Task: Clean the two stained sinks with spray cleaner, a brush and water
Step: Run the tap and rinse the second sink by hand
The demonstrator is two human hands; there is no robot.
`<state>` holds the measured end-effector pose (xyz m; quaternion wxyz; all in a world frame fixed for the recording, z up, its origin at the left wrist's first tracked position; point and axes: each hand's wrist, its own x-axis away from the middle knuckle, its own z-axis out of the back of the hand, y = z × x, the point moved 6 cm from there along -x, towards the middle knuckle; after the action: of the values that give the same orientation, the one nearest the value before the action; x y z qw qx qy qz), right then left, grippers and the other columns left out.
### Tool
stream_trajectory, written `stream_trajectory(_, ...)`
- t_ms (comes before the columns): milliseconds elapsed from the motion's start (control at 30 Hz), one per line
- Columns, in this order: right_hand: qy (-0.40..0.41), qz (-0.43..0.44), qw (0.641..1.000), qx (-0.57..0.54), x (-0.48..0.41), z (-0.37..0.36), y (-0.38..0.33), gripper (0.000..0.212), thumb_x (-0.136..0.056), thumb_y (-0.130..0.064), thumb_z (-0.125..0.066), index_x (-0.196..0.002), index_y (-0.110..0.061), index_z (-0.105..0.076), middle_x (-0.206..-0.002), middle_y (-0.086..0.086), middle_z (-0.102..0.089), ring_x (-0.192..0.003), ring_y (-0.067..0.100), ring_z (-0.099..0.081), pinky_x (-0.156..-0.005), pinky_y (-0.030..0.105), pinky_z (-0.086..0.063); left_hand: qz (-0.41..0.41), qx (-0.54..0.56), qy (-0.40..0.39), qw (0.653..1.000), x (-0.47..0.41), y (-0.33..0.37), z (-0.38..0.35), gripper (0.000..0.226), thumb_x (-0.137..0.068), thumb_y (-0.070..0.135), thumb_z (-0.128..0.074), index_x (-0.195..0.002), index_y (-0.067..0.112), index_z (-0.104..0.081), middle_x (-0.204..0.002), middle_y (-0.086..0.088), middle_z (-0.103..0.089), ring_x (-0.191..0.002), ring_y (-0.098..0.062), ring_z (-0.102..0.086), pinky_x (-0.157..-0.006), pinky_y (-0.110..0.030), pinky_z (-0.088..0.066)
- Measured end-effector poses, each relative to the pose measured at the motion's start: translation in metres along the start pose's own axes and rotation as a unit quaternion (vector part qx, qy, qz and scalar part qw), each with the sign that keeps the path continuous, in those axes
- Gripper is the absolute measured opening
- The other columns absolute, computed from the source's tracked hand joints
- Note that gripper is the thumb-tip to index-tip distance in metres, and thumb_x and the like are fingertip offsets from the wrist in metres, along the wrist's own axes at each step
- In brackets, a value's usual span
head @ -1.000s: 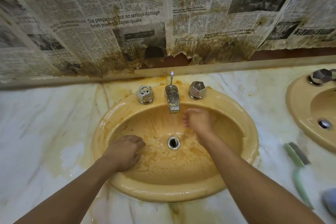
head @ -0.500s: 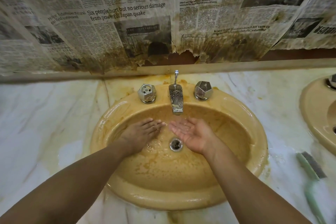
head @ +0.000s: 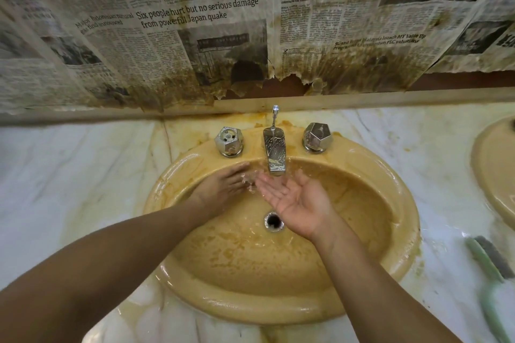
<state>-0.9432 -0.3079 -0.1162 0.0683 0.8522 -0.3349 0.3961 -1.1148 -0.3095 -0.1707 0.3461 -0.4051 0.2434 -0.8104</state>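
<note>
Both hands are inside the yellow sink (head: 401,203), fingers straight and spread, holding nothing. The left hand (head: 223,189) lies palm down against the wet back slope of the basin, its fingers pointing toward the chrome spout (head: 274,153). The right hand (head: 295,200) is turned palm up and slightly cupped just under the spout's mouth, where water splashes over the fingertips of both hands, which nearly meet there. The drain (head: 273,220) sits just below the right palm, ringed by patchy brown stains across the basin floor. A faceted left knob (head: 229,140) and right knob (head: 317,137) flank the spout on the sink's back rim, with a pull rod (head: 274,117) standing upright behind it. A green-handled brush (head: 486,264) with dark bristles lies on the wet marble tabletop (head: 69,175) to the right, between this basin and the second sink (head: 485,164), whose rim shows at the frame's edge. Stained, torn newspaper (head: 195,36) covers the wall behind.
</note>
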Motion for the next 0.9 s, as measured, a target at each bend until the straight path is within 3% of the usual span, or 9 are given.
stream_trajectory(67, 0.035, -0.003, 0.998, 0.045, -0.002, 0.018, 0.005, 0.058, -0.111, -0.041, -0.036, -0.142, 0.006, -0.046, -0.132, 0.034, -0.061, -0.128, 0.044, -0.058, -0.115, 0.049, -0.042, -0.017, 0.013, 0.002, 1.0, 0.005, 0.021, -0.01, 0.074, -0.107, 0.051, -0.02, -0.159, 0.015, 0.019, -0.167, -0.011, 0.029, -0.148, -0.032, 0.039, -0.117, -0.057, 0.03)
stream_trajectory(167, 0.097, -0.001, 0.992, 0.079, -0.005, 0.042, 0.005, 0.058, -0.113, -0.036, -0.033, -0.142, 0.013, -0.045, -0.133, 0.033, -0.059, -0.128, 0.044, -0.055, -0.109, 0.049, -0.047, -0.058, 0.072, -0.027, 0.995, 0.018, 0.037, -0.019, 0.067, -0.109, 0.038, -0.013, -0.161, 0.014, 0.022, -0.167, -0.007, 0.032, -0.151, -0.021, 0.034, -0.116, -0.047, 0.031)
stream_trajectory(300, 0.025, -0.033, 0.992, 0.118, -0.002, 0.015, 0.005, 0.057, -0.111, -0.044, -0.03, -0.123, 0.007, -0.054, -0.13, 0.034, -0.063, -0.124, 0.044, -0.062, -0.107, 0.051, -0.05, -0.04, 0.039, 0.007, 0.998, -0.005, 0.013, -0.006, 0.072, -0.108, 0.05, -0.027, -0.163, 0.024, 0.011, -0.164, -0.008, 0.03, -0.143, -0.032, 0.049, -0.115, -0.057, 0.033)
stream_trajectory(367, 0.002, -0.064, 0.978, 0.198, -0.002, 0.006, 0.009, 0.069, -0.111, -0.048, -0.026, -0.13, 0.013, -0.053, -0.129, 0.035, -0.063, -0.124, 0.044, -0.062, -0.108, 0.048, -0.049, -0.028, 0.047, -0.006, 0.998, -0.009, 0.016, -0.003, 0.067, -0.108, 0.052, -0.021, -0.162, 0.026, 0.01, -0.163, -0.01, 0.029, -0.143, -0.033, 0.049, -0.119, -0.057, 0.029)
stream_trajectory(500, 0.05, -0.039, 0.979, 0.193, -0.009, 0.017, -0.006, 0.063, -0.112, -0.041, -0.029, -0.142, 0.011, -0.044, -0.138, 0.037, -0.054, -0.122, 0.048, -0.061, -0.086, 0.048, -0.061, -0.016, 0.21, -0.06, 0.976, 0.023, 0.053, -0.015, 0.068, -0.108, 0.053, -0.002, -0.162, 0.017, 0.019, -0.166, -0.006, 0.031, -0.152, -0.019, 0.033, -0.123, -0.046, 0.026)
stream_trajectory(600, 0.044, -0.02, 0.987, 0.152, -0.014, 0.017, -0.014, 0.057, -0.112, -0.04, -0.032, -0.138, 0.009, -0.049, -0.137, 0.035, -0.056, -0.12, 0.046, -0.063, -0.097, 0.048, -0.057, -0.067, 0.312, -0.154, 0.935, 0.049, 0.07, -0.024, 0.071, -0.107, 0.056, -0.004, -0.162, 0.019, 0.022, -0.167, 0.0, 0.032, -0.152, -0.013, 0.032, -0.124, -0.041, 0.023)
stream_trajectory(667, 0.016, -0.052, 0.98, 0.191, -0.012, 0.012, -0.003, 0.062, -0.112, -0.042, -0.028, -0.135, 0.01, -0.052, -0.128, 0.034, -0.064, -0.119, 0.044, -0.065, -0.104, 0.047, -0.053, -0.083, 0.284, -0.169, 0.94, 0.06, 0.061, -0.029, 0.072, -0.106, 0.061, -0.005, -0.162, 0.024, 0.02, -0.168, 0.006, 0.028, -0.154, -0.01, 0.026, -0.126, -0.042, 0.019)
stream_trajectory(767, 0.045, -0.06, 0.968, 0.239, -0.015, 0.026, -0.001, 0.061, -0.113, -0.037, -0.028, -0.135, 0.014, -0.051, -0.129, 0.035, -0.062, -0.122, 0.045, -0.062, -0.109, 0.047, -0.049, 0.049, 0.183, -0.023, 0.982, 0.057, 0.024, -0.026, 0.07, -0.102, 0.071, -0.003, -0.157, 0.035, 0.019, -0.168, 0.021, 0.015, -0.155, 0.004, 0.012, -0.125, -0.035, 0.02)
stream_trajectory(900, 0.082, -0.021, 0.97, 0.229, -0.019, 0.047, -0.014, 0.053, -0.113, -0.032, -0.03, -0.125, 0.013, -0.055, -0.132, 0.036, -0.059, -0.123, 0.046, -0.059, -0.105, 0.049, -0.052, 0.015, 0.205, -0.067, 0.976, 0.039, 0.042, -0.022, 0.068, -0.108, 0.053, -0.002, -0.159, 0.016, 0.024, -0.166, -0.004, 0.032, -0.153, -0.018, 0.032, -0.122, -0.05, 0.026)
